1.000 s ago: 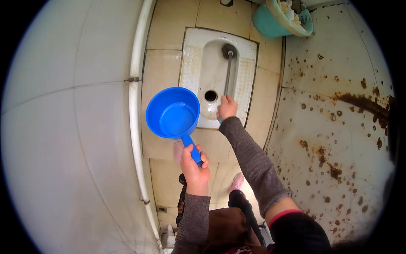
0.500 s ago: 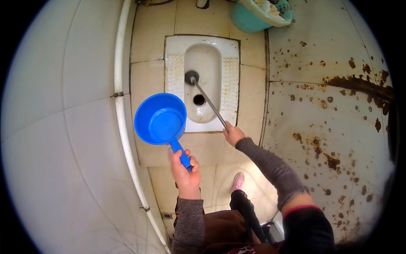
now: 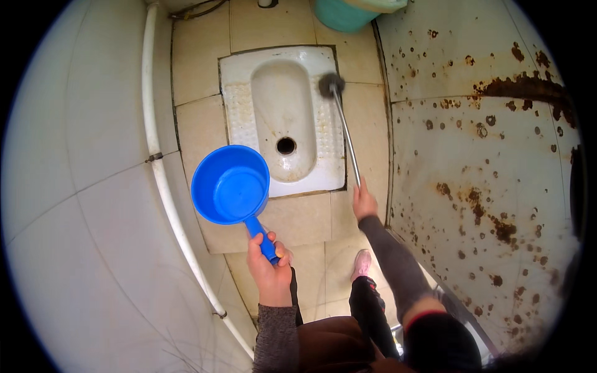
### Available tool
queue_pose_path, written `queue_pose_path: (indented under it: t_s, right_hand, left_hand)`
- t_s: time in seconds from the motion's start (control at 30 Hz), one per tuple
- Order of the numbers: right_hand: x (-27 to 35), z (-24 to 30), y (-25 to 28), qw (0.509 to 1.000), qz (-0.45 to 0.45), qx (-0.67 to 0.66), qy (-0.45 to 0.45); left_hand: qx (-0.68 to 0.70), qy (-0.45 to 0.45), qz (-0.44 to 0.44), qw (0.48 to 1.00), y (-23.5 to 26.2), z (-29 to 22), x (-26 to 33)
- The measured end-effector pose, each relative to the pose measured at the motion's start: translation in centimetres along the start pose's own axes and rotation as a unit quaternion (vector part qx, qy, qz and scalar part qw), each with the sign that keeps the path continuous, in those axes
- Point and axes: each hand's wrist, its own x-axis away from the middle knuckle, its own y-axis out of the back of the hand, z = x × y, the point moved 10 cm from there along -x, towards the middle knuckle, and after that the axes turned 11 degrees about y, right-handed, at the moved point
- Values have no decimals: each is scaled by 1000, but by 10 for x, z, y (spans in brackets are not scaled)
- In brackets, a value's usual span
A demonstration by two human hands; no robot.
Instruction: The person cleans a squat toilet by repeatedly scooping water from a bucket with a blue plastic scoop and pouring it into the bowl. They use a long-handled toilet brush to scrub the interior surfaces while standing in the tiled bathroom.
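My left hand point(image 3: 268, 264) is wrapped round the handle of a blue plastic dipper point(image 3: 230, 184), whose bowl tilts toward me over the near left corner of a white squat toilet point(image 3: 311, 185). Only a wet-looking shine shows inside the bowl. In my right hand point(image 3: 364, 202) is the metal handle of a toilet brush point(image 3: 350, 146). Its dark round head is at the right edge of the toilet, by the ridged foot rest. Yellowish-brown stains mark the toilet's basin and foot rests, and its drain hole is open.
A white pipe point(image 3: 163, 193) runs along the left tiled wall. A teal bin point(image 3: 342, 17) with a liner stands at the far right. The right wall point(image 3: 435, 161) has rust spots and a long rusted gash. A pink shoe point(image 3: 361, 263) stands on the beige floor tiles.
The brush head has moved from inside the basin to the toilet's right edge, and my right hand has shifted right with it. The whole view has shifted a little; my left hand still holds the dipper.
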Motion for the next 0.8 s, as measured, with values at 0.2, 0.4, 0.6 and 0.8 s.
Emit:
queue_pose_path:
  t_s: [0.2, 0.4, 0.6, 0.8]
  right_hand:
    - [-8, 5, -27, 1000, 27, 7, 12]
    - [-18, -5, -55, 999, 33, -26, -20]
    - [-54, 13, -47, 999, 24, -10, -21]
    - [-66, 8, -32, 998, -53, 14, 29]
  left_hand:
    - [-18, -4, -2, 1000, 4, 4, 2]
    - [-40, -12, -7, 999, 3, 11, 0]
    - [-27, -2, -15, 1000, 12, 15, -2]
    - [-53, 11, -11, 998, 7, 25, -2]
